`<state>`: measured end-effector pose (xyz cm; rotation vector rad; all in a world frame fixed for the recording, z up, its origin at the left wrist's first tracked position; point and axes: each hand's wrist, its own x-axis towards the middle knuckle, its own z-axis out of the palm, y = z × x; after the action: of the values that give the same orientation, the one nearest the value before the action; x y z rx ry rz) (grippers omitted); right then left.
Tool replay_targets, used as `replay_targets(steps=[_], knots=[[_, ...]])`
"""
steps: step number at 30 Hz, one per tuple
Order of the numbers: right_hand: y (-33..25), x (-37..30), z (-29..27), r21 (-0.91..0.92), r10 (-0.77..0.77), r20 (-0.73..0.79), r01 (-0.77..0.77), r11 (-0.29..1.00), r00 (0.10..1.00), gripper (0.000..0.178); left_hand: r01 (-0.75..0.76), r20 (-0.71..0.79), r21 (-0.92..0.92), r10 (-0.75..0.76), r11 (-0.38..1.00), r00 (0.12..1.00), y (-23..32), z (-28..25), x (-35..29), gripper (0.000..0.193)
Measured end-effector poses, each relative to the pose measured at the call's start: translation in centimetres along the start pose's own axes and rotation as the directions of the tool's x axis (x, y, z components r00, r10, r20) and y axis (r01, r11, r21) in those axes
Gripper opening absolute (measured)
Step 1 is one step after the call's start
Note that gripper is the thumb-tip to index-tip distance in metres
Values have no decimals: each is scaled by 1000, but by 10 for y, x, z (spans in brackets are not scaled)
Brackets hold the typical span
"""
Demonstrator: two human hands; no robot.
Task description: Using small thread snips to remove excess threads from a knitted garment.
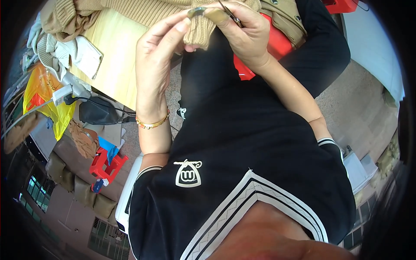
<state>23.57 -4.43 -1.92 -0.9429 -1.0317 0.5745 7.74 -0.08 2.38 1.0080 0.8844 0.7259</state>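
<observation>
A tan ribbed knit edge [200,35], like a sweater cuff, is stretched between my two hands at the top middle. My left hand [154,58] is closed on its left side, thumb pressed near the upper edge. My right hand [250,41] pinches the other side. A slim dark pointed metal tool [230,14] sticks up from the right hand; its kind is partly hidden by the fingers. Olive-brown coverings wrap a right fingertip [216,16] and a fingertip at the left [197,11]. More tan knitwear [134,11] spreads beyond the hands.
A pale wooden table [117,47] stands at upper left, with white and brown knits [54,50] on it. Red plastic [279,39] shows under my right forearm. Beside the table are a yellow bag [43,99], a charger with cables [63,94] and a red stool [106,164].
</observation>
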Motion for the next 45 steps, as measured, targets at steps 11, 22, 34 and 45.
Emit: replay_targets(steps=[11,22,34,45], knots=[[-19,8,-18,-129,160,166,-140,982,973,16,-413,7,269,427,870,904,-13,15,2,19],[-52,17,-47,-381,300,345,-160,911,889,38,-513,-24,302,545,803,838,-19,14,4,17],[-47,21,-50,-385,94,431,89,919,898,37,-533,-4,283,557,797,831,-21,15,4,18],[-36,22,-49,-352,58,446,115,929,893,33,-512,-12,259,533,819,846,-23,12,4,18]])
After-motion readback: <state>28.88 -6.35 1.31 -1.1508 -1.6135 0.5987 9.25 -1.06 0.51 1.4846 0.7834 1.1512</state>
